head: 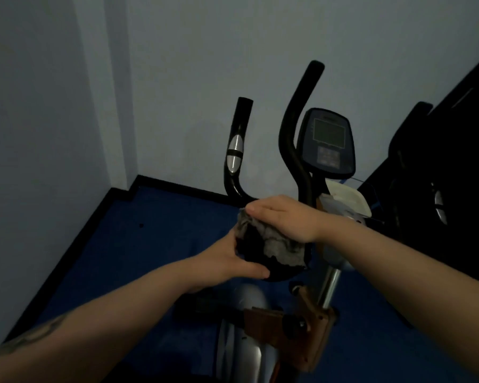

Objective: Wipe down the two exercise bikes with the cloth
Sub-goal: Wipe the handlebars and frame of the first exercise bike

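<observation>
Gripping the black padded bike seat (277, 272) from the side is the left hand (230, 261); the right hand (282, 217) lies flat, pressing a crumpled grey cloth (271, 241) onto it. Beyond rise black curved handlebars (293, 139) and a grey console (328, 142).

A single head-worn camera looks forward and down from close above, facing the exercise bike (302, 217) in a wall corner (130, 106), blue floor (150, 239) below.
</observation>
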`<act>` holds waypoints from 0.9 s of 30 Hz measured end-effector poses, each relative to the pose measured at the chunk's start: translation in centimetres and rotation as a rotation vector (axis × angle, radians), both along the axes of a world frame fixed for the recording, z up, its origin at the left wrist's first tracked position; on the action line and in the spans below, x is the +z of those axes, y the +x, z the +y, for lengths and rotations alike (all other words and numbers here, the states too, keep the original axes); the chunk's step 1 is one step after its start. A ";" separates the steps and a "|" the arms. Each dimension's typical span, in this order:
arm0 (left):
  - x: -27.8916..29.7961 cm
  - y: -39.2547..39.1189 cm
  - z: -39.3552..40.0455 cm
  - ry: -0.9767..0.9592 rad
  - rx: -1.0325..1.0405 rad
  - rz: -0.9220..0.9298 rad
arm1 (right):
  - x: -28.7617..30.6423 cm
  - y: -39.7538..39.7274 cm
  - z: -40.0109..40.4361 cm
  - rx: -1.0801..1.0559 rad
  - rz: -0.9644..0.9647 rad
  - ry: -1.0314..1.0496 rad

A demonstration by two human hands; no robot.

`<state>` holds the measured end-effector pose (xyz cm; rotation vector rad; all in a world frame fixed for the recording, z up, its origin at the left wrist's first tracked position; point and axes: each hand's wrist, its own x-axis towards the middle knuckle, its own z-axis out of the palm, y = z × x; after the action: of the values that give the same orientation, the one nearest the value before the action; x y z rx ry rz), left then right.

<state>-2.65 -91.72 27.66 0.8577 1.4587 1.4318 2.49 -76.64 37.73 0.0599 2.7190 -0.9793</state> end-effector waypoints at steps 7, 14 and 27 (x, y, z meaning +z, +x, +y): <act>1.2 -0.3 -0.8 -0.006 0.116 0.181 | -3.0 4.3 -1.6 -0.507 0.347 0.359; 3.4 -1.0 -1.4 0.090 0.038 0.309 | -4.2 6.7 -3.2 -0.714 0.458 0.402; 3.1 -0.1 1.5 0.081 0.273 0.593 | -3.2 7.4 -1.8 -0.791 0.371 0.252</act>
<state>-2.74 -90.18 30.74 1.2425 2.0311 1.5139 9.85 -78.40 34.56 1.1808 3.1977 -0.8573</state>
